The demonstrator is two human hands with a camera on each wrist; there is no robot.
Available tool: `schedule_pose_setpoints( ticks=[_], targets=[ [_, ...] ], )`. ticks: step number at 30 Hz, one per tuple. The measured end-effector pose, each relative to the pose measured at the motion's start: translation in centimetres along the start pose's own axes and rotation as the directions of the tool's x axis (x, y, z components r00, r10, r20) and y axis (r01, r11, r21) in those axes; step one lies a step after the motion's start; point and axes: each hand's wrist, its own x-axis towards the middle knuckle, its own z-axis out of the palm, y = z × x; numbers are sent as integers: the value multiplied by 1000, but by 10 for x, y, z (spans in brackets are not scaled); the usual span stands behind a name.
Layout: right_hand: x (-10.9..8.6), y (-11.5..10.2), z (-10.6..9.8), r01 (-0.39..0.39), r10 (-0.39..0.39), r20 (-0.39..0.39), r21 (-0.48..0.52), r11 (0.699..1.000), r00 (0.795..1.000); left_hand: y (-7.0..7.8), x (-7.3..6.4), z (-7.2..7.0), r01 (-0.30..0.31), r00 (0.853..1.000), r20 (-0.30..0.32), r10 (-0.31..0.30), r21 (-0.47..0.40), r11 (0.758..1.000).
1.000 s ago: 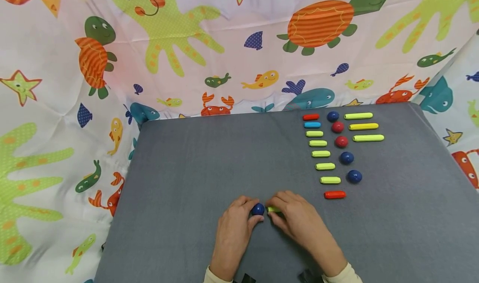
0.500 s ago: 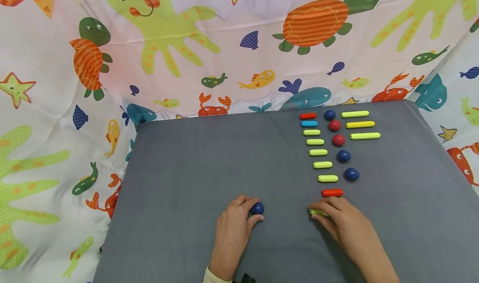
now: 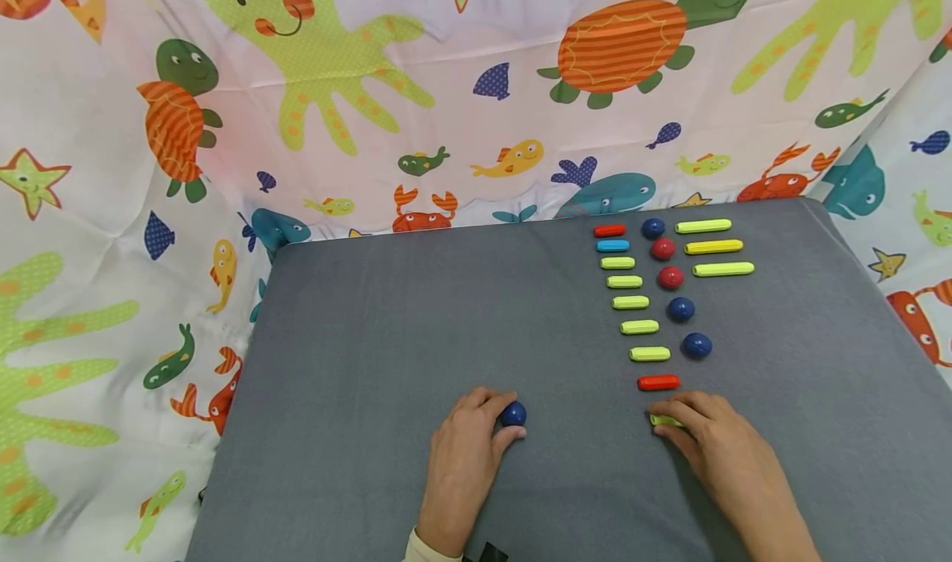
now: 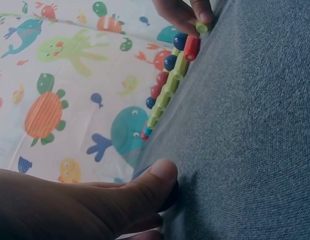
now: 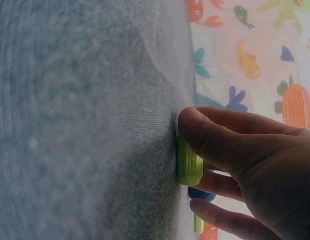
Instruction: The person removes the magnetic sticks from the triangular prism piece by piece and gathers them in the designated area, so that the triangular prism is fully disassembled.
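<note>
My left hand [image 3: 467, 454] pinches a dark blue ball [image 3: 514, 414] between thumb and fingers at the front middle of the grey table; in the left wrist view the thumb hides most of it. Farther right, my right hand [image 3: 717, 450] pinches a short lime-green ridged stick [image 3: 665, 421] by its sides, just in front of a red stick [image 3: 659, 382]. The right wrist view has the lime stick [image 5: 189, 160] under the thumb, close against the cloth. Beyond the red stick runs a column of short sticks, with several lime ones [image 3: 649, 354].
Beside the column stands a row of blue balls [image 3: 697, 345] and red balls [image 3: 671, 278]. Farther right lie long lime sticks [image 3: 723, 269] and a long yellow one [image 3: 714, 247]. A blue stick [image 3: 613, 246] is near the far edge. A printed sea-animal cloth [image 3: 446, 99] hangs behind the grey table [image 3: 372, 339].
My right hand has carried the lime stick from beside the blue ball rightward to below the red stick. The left hand stays in place with the ball.
</note>
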Motion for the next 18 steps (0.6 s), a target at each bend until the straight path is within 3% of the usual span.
schedule_pose_setpoints(
  ticks=[7, 12, 18],
  targets=[
    [2, 2, 0, 17, -17, 7, 7, 1000, 1000, 0, 0, 1, 1, 1000, 4, -1, 2, 1000],
    [11, -5, 0, 72, -70, -62, 36, 997, 996, -1, 0, 1, -18, 1000, -12, 18, 7, 1000],
    [27, -27, 9, 154, -146, -88, 81, 985, 985, -7, -3, -4, -38, 999, -15, 40, 98, 994]
  ],
)
